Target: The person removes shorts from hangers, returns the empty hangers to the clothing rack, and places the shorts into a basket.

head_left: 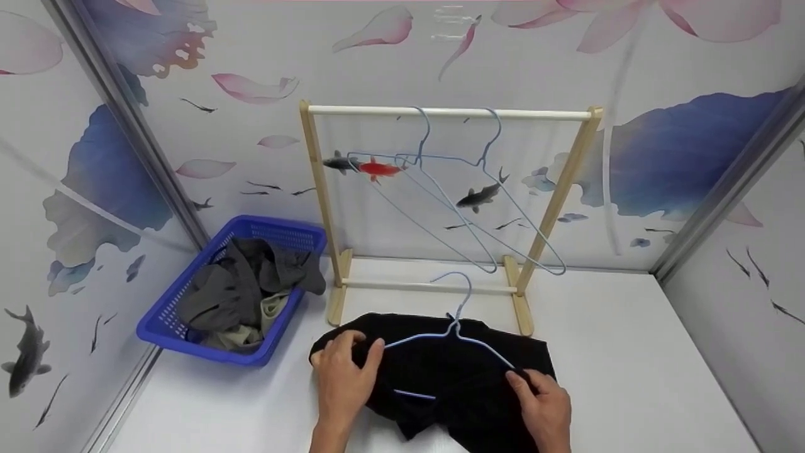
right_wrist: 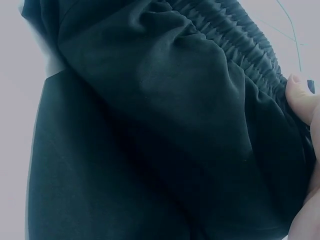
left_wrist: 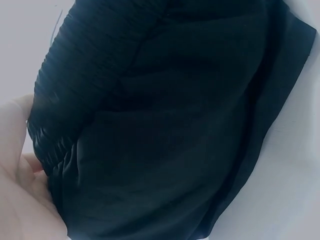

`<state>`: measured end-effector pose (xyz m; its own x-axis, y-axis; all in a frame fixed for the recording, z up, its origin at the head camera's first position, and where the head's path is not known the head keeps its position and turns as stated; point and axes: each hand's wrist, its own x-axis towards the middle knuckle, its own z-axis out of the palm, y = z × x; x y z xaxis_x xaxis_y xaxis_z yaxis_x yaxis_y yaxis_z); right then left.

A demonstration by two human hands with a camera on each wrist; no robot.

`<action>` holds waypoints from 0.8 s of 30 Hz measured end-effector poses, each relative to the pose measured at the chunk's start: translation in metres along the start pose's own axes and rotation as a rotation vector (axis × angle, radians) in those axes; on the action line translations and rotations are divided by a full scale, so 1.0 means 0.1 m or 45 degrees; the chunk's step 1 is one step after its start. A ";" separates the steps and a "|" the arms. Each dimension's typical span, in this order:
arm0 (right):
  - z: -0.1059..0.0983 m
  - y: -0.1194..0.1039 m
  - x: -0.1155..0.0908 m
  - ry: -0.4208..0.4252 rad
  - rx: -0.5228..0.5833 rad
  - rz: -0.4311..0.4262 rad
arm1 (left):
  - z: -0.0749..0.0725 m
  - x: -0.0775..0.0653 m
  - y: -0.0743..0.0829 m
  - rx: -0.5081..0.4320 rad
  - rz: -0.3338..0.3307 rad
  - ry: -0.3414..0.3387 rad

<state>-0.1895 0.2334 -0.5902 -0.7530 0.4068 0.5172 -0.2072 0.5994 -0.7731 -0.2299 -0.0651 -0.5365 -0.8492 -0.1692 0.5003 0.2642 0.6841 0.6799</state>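
Observation:
Black shorts (head_left: 465, 358) with a gathered elastic waistband (right_wrist: 225, 35) lie on the white table. A blue wire hanger (head_left: 420, 338) sits partly inside them, its hook up and its shoulders across the waist opening; part of its lower bar shows through a gap. My left hand (head_left: 344, 371) grips the waistband at the left, beside the hanger's left shoulder. At the right end, my right hand (head_left: 544, 402) pinches the waistband near the hanger's right shoulder. Cloth hides both hanger tips. In the wrist views the shorts' legs hang below the gathered band.
A wooden rack (head_left: 560, 182) with a white rail (head_left: 358, 110) stands behind, two blue wire hangers (head_left: 497, 141) on it. A blue basket (head_left: 251, 358) with grey and light clothes (head_left: 220, 296) stands at the left. Printed panels (head_left: 283, 38) enclose the table (head_left: 629, 352).

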 end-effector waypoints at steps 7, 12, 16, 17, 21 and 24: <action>-0.04 -0.03 0.03 0.027 0.001 0.027 | 0.02 -0.01 -0.01 0.013 -0.085 0.004; -0.06 -0.03 0.02 0.048 -0.018 0.038 | 0.01 -0.02 -0.01 -0.011 -0.149 0.005; -0.07 -0.03 0.02 0.039 -0.044 0.050 | 0.00 -0.03 -0.02 -0.013 -0.169 -0.013; -0.07 -0.02 0.01 0.037 -0.048 0.049 | 0.00 -0.03 -0.03 -0.011 -0.172 -0.017; -0.06 -0.02 0.01 0.031 -0.042 0.040 | -0.01 -0.04 -0.04 -0.012 -0.168 -0.021; -0.05 -0.01 0.01 0.028 -0.027 0.028 | -0.01 -0.04 -0.05 -0.021 -0.155 -0.009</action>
<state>-0.1869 0.2369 -0.5867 -0.7433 0.4348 0.5083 -0.1773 0.6046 -0.7765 -0.2271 -0.0689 -0.5413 -0.8785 -0.2453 0.4099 0.1663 0.6472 0.7439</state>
